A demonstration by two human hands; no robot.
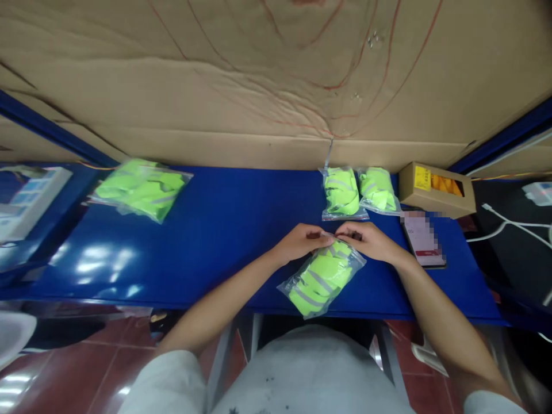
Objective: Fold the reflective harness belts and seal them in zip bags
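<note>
A clear plastic bag (pixel 321 280) with folded neon-yellow fabric and grey reflective strips inside lies at the front of the blue table, tilted toward me. My left hand (pixel 304 241) pinches its far edge between thumb and fingers. Just to the right, my right hand (pixel 366 238) grips the same edge, its fingertips close to the left ones. Beyond my hands lie two similar bags, a left one (pixel 341 192) and a right one (pixel 379 190), side by side. What exactly the fingertips do at the bag's edge is too small to tell.
More neon-yellow bags (pixel 142 190) lie at the table's far left. A phone (pixel 425 238) rests right of my hands, before a cardboard box (pixel 437 190) with orange contents. White cables (pixel 504 224) run at the right. A cardboard wall (pixel 259 115) stands behind the blue table (pixel 215 230).
</note>
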